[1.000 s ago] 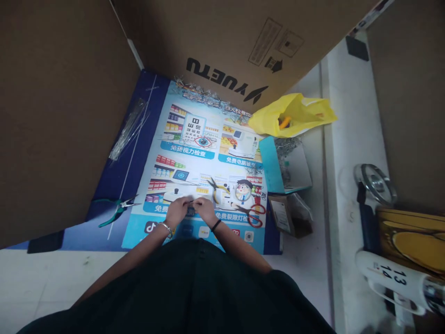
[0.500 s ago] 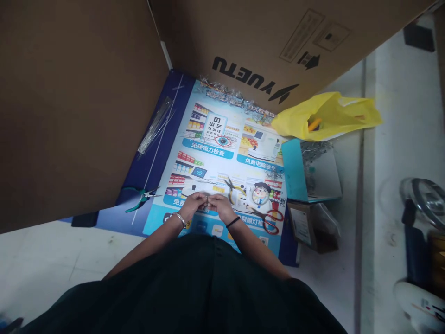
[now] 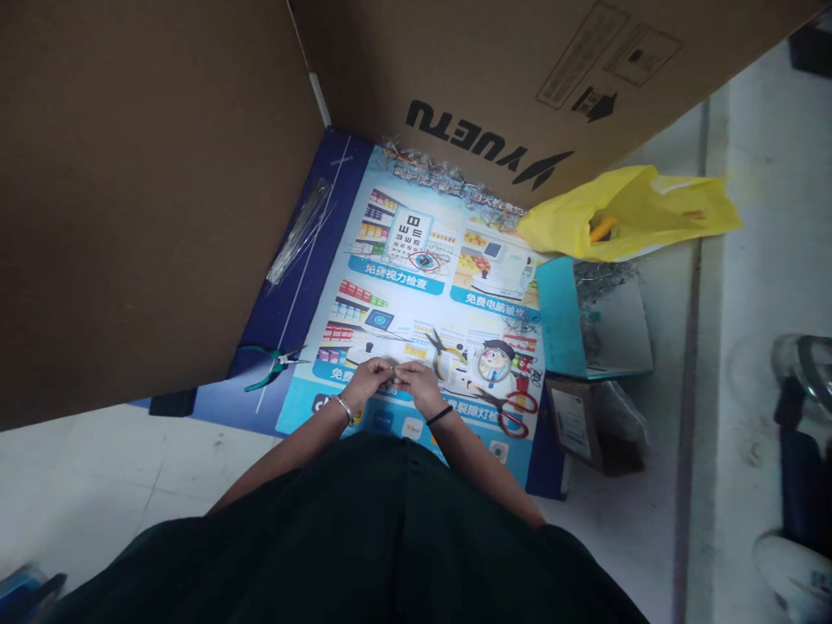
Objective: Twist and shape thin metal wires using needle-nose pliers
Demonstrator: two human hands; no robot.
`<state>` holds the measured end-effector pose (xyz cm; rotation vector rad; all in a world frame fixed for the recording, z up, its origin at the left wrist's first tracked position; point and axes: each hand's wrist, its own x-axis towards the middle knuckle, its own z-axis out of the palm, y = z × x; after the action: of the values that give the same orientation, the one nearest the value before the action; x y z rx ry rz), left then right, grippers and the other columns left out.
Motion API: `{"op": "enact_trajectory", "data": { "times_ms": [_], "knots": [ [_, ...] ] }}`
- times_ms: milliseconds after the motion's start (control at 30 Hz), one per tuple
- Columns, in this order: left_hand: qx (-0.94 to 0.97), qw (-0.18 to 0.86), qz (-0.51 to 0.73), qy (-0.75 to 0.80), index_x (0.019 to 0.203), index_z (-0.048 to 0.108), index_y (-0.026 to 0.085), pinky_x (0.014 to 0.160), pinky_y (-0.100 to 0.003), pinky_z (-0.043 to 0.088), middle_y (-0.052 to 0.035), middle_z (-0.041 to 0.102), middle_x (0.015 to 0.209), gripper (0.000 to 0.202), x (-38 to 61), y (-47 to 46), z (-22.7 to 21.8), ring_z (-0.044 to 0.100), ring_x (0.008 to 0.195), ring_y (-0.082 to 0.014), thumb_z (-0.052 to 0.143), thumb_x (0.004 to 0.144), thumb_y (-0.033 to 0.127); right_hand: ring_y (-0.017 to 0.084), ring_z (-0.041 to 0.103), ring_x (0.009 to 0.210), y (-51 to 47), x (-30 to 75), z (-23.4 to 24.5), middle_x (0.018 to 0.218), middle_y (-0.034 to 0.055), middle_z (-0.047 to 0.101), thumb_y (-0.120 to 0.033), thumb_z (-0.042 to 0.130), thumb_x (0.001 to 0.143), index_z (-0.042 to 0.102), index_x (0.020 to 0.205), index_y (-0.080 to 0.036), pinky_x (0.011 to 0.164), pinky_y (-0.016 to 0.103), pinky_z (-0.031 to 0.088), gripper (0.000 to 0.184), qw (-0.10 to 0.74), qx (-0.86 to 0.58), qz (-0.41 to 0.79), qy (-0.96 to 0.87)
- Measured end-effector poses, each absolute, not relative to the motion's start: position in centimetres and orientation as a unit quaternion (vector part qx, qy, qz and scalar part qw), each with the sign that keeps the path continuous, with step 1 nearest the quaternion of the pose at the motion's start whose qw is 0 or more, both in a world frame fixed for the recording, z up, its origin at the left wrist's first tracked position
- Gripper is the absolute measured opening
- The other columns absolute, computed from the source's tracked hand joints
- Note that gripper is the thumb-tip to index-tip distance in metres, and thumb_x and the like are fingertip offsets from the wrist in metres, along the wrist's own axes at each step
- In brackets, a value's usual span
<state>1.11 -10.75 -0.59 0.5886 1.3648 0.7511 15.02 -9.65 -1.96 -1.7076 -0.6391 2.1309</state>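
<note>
My left hand point(image 3: 367, 380) and my right hand point(image 3: 417, 383) meet fingertip to fingertip over a printed blue poster point(image 3: 416, 303) on the floor. Both pinch a tiny piece between them that is too small to name. A bangle sits on my left wrist and a dark band on my right. Yellow-handled pliers point(image 3: 445, 347) lie just beyond my right hand. Red-handled scissors point(image 3: 513, 407) rest to its right. Green-handled pliers point(image 3: 268, 366) lie to the left of my left hand.
Large brown cardboard sheets point(image 3: 143, 191) stand along the left and back. A bundle of thin wires point(image 3: 300, 232) lies on the poster's left edge. A yellow plastic bag point(image 3: 637, 217), a teal open box point(image 3: 585, 321) and a small carton point(image 3: 585, 425) sit to the right.
The view has swung left, so everything sits further right in the picture. My hands stay together in the same pinch over the poster.
</note>
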Motion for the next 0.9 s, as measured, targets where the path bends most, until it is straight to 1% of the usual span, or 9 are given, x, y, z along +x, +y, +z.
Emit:
{"op": "enact_trajectory", "data": {
  "times_ms": [200, 333, 400, 467, 533, 633, 700, 767, 900],
  "knots": [
    [0.266, 0.669, 0.333, 0.609, 0.064, 0.055, 0.015, 0.05, -0.021, 0.038, 0.0015, 0.057, 0.055, 0.021, 1.1, -10.9, -0.6, 0.051, 0.05, -0.01, 0.067, 0.067, 0.031, 0.018, 0.058, 0.093, -9.3, 15.5, -1.0, 0.111, 0.0071, 0.057, -0.032, 0.053, 0.088, 0.054, 0.113, -0.015, 0.078, 0.038, 0.051, 0.03, 0.145, -0.601, 0.736, -0.276],
    [0.274, 0.659, 0.324, 0.621, 0.068, 0.055, 0.014, 0.051, -0.022, 0.04, 0.0021, 0.057, 0.056, 0.02, 1.1, -11.0, -0.8, 0.052, 0.051, -0.0101, 0.064, 0.072, 0.032, 0.017, 0.059, 0.09, -8.8, 16.1, -0.4, 0.108, 0.0067, 0.058, -0.033, 0.052, 0.089, 0.054, 0.111, -0.015, 0.076, 0.036, 0.051, 0.029, 0.131, -0.601, 0.727, -0.307],
    [0.286, 0.649, 0.311, 0.633, 0.072, 0.056, 0.013, 0.051, -0.022, 0.042, 0.0029, 0.056, 0.058, 0.02, 1.1, -11.1, -1.0, 0.052, 0.051, -0.009, 0.062, 0.077, 0.032, 0.017, 0.059, 0.088, -8.7, 16.4, -0.3, 0.107, 0.0066, 0.058, -0.034, 0.052, 0.089, 0.054, 0.111, -0.015, 0.075, 0.036, 0.051, 0.03, 0.125, -0.599, 0.723, -0.321],
    [0.3, 0.634, 0.294, 0.65, 0.079, 0.057, 0.012, 0.053, -0.023, 0.045, 0.002, 0.057, 0.065, 0.02, 1.1, -11.1, -1.3, 0.053, 0.055, -0.0085, 0.057, 0.084, 0.032, 0.016, 0.06, 0.088, -8.7, 16.5, -0.3, 0.106, 0.0065, 0.059, -0.035, 0.051, 0.089, 0.054, 0.111, -0.015, 0.075, 0.036, 0.051, 0.03, 0.118, -0.594, 0.72, -0.339],
    [0.316, 0.616, 0.274, 0.667, 0.088, 0.058, 0.011, 0.059, -0.026, 0.049, -0.0009, 0.06, 0.078, 0.021, 1.1, -11.2, -1.5, 0.057, 0.063, -0.0099, 0.053, 0.087, 0.032, 0.016, 0.06, 0.087, -8.9, 16.5, -0.4, 0.106, 0.0062, 0.059, -0.035, 0.052, 0.089, 0.055, 0.11, -0.014, 0.075, 0.036, 0.051, 0.029, 0.108, -0.587, 0.716, -0.363],
    [0.344, 0.593, 0.245, 0.686, 0.099, 0.058, 0.012, 0.069, -0.031, 0.052, -0.0047, 0.061, 0.093, 0.023, 1.3, -11.2, -1.7, 0.06, 0.078, -0.0141, 0.053, 0.088, 0.031, 0.017, 0.059, 0.089, -9.2, 16.2, -0.8, 0.107, 0.0058, 0.059, -0.033, 0.053, 0.089, 0.056, 0.108, -0.015, 0.076, 0.036, 0.051, 0.027, 0.093, -0.582, 0.704, -0.397],
    [0.363, 0.583, 0.227, 0.69, 0.102, 0.057, 0.012, 0.072, -0.033, 0.052, -0.0056, 0.06, 0.098, 0.024, 1.4, -11.2, -1.8, 0.06, 0.083, -0.0155, 0.053, 0.088, 0.031, 0.017, 0.059, 0.09, -9.4, 16.0, -1.0, 0.108, 0.0061, 0.058, -0.033, 0.052, 0.089, 0.056, 0.109, -0.016, 0.077, 0.036, 0.051, 0.027, 0.088, -0.585, 0.692, -0.414],
    [0.382, 0.576, 0.212, 0.691, 0.102, 0.058, 0.012, 0.072, -0.033, 0.052, -0.0056, 0.061, 0.097, 0.024, 1.4, -11.2, -1.8, 0.06, 0.082, -0.0153, 0.053, 0.088, 0.031, 0.018, 0.059, 0.092, -9.5, 15.9, -1.3, 0.11, 0.0065, 0.058, -0.033, 0.052, 0.089, 0.055, 0.11, -0.016, 0.078, 0.037, 0.05, 0.028, 0.086, -0.591, 0.679, -0.427],
    [0.421, 0.562, 0.187, 0.686, 0.096, 0.058, 0.012, 0.067, -0.03, 0.052, -0.0039, 0.061, 0.089, 0.022, 1.5, -11.2, -1.7, 0.059, 0.075, -0.013, 0.052, 0.088, 0.031, 0.018, 0.058, 0.093, -9.5, 15.9, -1.7, 0.112, 0.007, 0.057, -0.033, 0.052, 0.089, 0.055, 0.112, -0.016, 0.079, 0.038, 0.05, 0.029, 0.078, -0.605, 0.653, -0.449]
  ]
}}
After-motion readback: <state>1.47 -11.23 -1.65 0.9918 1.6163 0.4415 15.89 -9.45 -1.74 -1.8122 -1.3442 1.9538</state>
